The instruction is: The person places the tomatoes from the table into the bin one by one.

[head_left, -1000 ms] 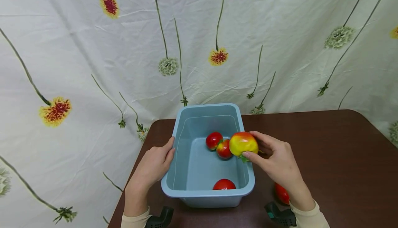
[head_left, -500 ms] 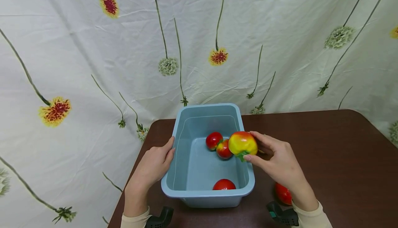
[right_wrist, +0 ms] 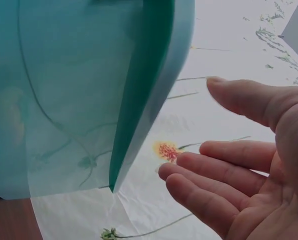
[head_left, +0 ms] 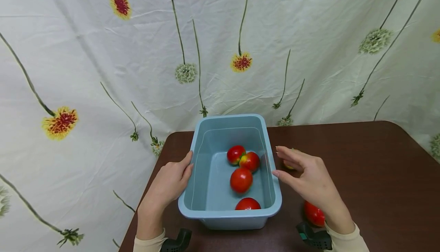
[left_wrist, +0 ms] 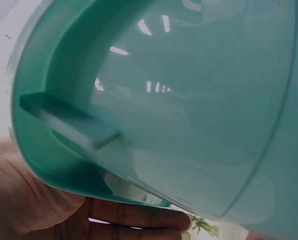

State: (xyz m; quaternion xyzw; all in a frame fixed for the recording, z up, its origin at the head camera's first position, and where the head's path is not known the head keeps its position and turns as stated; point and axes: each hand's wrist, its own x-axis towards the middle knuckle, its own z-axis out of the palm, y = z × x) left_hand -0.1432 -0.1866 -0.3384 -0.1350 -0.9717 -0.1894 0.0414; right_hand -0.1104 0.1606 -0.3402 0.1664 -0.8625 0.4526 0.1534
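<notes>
Shows, at right, a hand [right_wrist: 264, 195] with thumb [right_wrist: 249, 97] spread apart from relaxed fingers [right_wrist: 219, 172], just beside but clear of a glossy blue-green bin [right_wrist: 166, 80]. Includes brown table [right_wrist: 11, 220] at lower left and white flower-printed cloth [right_wrist: 219, 30] behind.

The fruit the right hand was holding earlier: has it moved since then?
Yes: against the blue bin, the fruit has moved left and down, from over the right rim to inside; the right hand no longer holds it.
</notes>
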